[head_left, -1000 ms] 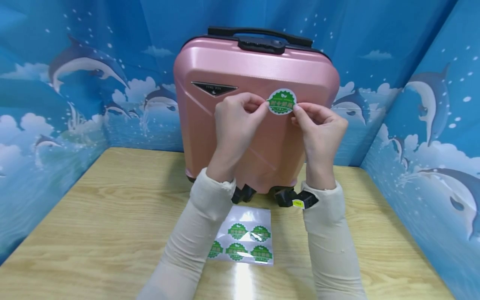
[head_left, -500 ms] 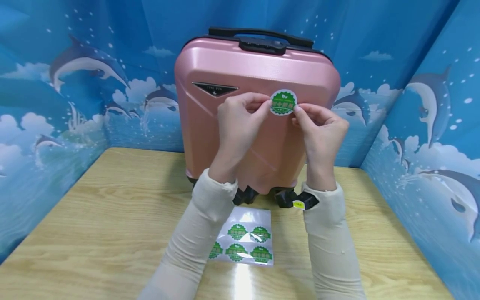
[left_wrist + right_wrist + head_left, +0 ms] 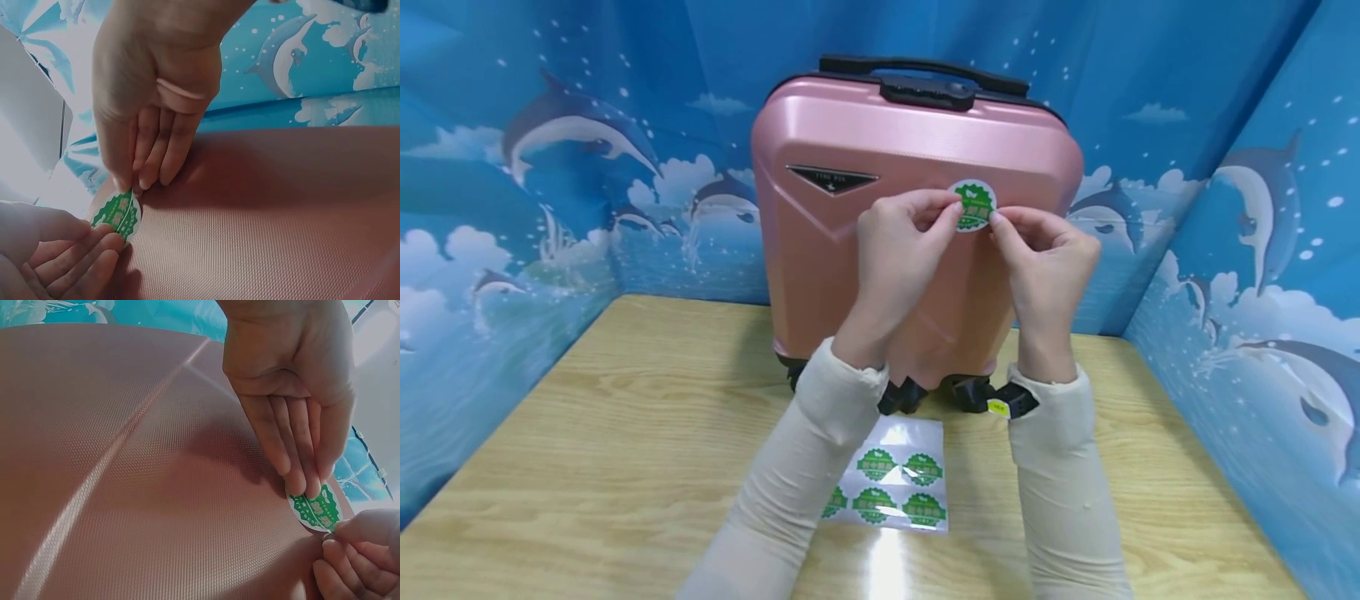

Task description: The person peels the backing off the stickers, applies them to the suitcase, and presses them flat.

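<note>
A round green-and-white sticker (image 3: 976, 207) lies over the upper right of the pink suitcase's front (image 3: 820, 283). In the head view, my left hand (image 3: 904, 250) pinches its left side between thumb and forefinger, covering part of the print. The thumb and forefinger of my right hand (image 3: 1047, 267) pinch its lower right edge. Both wrist views show the sticker (image 3: 119, 215) close against the suitcase's fine-ribbed shell (image 3: 156, 506), with fingertips from both hands at its edges.
A glossy sheet (image 3: 891, 487) with several more green stickers lies on the wooden table (image 3: 647, 433) before the suitcase, partly behind my left sleeve. The suitcase stands upright, black handle (image 3: 925, 65) on top. A dolphin-print curtain (image 3: 700, 75) surrounds the table's back and sides.
My left hand has moved right, its fingertips going from the sticker's left edge onto its printed part. The sticker has shifted slightly right. My right hand has stayed almost in place.
</note>
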`<state>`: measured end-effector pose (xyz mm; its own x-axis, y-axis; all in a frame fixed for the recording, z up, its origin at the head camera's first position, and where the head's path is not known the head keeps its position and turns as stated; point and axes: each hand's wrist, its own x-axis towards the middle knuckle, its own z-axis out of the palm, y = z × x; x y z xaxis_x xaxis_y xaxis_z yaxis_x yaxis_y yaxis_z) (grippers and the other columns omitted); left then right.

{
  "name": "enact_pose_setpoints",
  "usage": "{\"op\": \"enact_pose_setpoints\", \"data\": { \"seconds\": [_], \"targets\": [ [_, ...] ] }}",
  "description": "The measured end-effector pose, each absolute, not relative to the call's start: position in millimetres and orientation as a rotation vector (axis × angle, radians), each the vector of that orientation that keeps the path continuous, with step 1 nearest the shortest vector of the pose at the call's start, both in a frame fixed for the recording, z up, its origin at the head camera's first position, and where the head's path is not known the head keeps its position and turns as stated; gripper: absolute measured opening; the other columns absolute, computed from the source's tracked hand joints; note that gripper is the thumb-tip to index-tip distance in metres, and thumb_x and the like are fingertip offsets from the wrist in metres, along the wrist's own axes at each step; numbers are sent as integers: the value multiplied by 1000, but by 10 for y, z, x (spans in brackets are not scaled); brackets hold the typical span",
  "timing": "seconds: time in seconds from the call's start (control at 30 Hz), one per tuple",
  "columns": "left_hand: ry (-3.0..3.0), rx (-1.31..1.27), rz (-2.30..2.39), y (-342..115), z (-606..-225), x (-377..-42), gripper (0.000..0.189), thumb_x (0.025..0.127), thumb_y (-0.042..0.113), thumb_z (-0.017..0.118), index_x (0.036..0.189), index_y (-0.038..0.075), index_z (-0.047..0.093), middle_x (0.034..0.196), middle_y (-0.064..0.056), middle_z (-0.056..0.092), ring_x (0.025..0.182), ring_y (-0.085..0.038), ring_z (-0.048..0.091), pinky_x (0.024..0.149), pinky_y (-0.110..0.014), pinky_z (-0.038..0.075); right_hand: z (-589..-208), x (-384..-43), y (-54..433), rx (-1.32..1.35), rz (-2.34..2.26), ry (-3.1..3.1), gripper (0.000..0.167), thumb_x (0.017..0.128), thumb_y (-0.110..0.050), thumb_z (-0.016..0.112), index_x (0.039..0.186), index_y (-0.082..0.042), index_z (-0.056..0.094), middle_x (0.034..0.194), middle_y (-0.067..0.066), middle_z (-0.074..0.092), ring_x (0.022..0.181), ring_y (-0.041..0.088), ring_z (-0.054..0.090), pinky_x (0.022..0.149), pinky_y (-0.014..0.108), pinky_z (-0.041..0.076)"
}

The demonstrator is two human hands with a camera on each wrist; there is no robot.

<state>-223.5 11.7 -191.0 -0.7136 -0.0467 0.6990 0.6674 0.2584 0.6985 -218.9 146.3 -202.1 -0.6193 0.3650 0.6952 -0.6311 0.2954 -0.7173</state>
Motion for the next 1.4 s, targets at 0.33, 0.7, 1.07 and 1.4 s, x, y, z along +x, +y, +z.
{"op": "enact_pose_setpoints", "data": {
  "seconds": [0.33,0.7,1.07,1.4],
  "targets": [
    [-1947,-574,-1530,196,-1891,-2270,19,88,15,67,101,4,73,96,-5,73,80,-3,67,69,-14,51,-2032,-2196,1482,263,1436,-1708,19,80,-18,76,88,-1,75,82,6,72,71,15,66,70,22,53],
    [-1959,-584,-1551,231,-1865,-2273,18,89,15,66,101,4,73,94,-3,73,78,-1,66,66,-15,51,-2045,-2195,1496,294,1420,-1707,21,80,-19,75,89,0,75,80,5,72,70,13,65,67,22,52],
    [-1956,-588,-1633,260,-1840,-2285,18,89,14,66,102,4,73,95,-3,72,80,0,66,69,-14,52,-2036,-2196,1495,280,1427,-1727,19,80,-17,76,89,0,75,80,5,72,69,13,65,67,21,52],
    [-1973,-597,-1637,300,-1840,-2290,17,88,15,66,100,5,73,91,0,73,78,1,65,68,-15,51,-2058,-2194,1522,321,1415,-1709,21,80,-18,75,89,1,75,82,10,72,70,12,66,69,22,53]
  ]
}}
